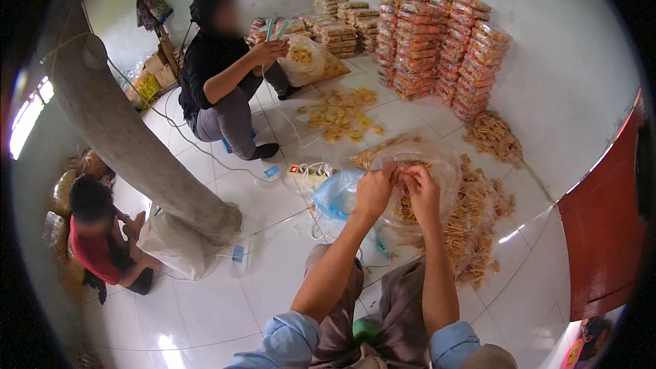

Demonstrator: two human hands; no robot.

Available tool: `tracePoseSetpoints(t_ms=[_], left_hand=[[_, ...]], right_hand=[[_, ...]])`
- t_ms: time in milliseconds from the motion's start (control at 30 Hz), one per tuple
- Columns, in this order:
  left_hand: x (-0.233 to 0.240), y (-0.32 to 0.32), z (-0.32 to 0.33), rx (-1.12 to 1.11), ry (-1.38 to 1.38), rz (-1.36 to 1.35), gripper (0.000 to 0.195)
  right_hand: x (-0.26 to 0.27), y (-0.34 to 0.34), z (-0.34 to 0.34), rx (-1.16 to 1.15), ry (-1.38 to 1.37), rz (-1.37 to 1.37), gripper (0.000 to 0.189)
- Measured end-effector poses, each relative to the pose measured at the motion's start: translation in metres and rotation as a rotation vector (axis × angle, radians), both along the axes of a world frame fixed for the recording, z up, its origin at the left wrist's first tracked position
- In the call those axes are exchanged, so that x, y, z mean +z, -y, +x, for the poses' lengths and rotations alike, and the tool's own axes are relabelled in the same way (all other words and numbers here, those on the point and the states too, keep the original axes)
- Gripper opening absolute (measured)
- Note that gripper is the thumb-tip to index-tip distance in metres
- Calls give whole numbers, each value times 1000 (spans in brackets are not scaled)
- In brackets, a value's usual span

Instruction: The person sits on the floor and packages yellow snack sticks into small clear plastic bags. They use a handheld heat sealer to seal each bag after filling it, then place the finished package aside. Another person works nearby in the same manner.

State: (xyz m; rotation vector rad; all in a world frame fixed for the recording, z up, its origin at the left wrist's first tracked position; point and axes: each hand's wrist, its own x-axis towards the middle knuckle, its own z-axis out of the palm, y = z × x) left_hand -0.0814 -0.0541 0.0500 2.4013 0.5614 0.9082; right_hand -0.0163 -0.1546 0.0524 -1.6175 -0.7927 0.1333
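Note:
My left hand (375, 188) and my right hand (422, 190) come together in front of me, fingers bent and fingertips close. Whatever may be pinched between them is too small to make out. Beneath them stands a large clear plastic bag (445, 161) with brown stick-shaped snacks (404, 210) inside. A blue plastic bag (335, 196) lies just left of my left hand. To the right of the clear bag, a heap of small packets of snack sticks (469, 225) spreads over the tiles. A teal tool (382, 247), partly hidden by my left forearm, rests near my knees.
A power strip (309, 173) with white cords sits left of the blue bag. Yellow snack packets (341, 113) are scattered ahead. Tall stacks of packed snacks (435, 46) line the wall. One person (220, 72) holds teal tongs-like strips; another (100, 241) sits beyond a concrete pillar (148, 154).

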Motion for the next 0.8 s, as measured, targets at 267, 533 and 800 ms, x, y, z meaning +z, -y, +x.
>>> tracePoseSetpoints(t_ms=[267,533,800], left_hand=[[2,6,1,-91,-16,72,26],[3,4,0,-227,-31,104,35],[4,8,-12,-324,-123,73,42]], right_hand=[[-15,14,19,52,28,-4,16],[2,38,29,146,-130,-36,20],[1,49,34,275,-60,-130,20]])
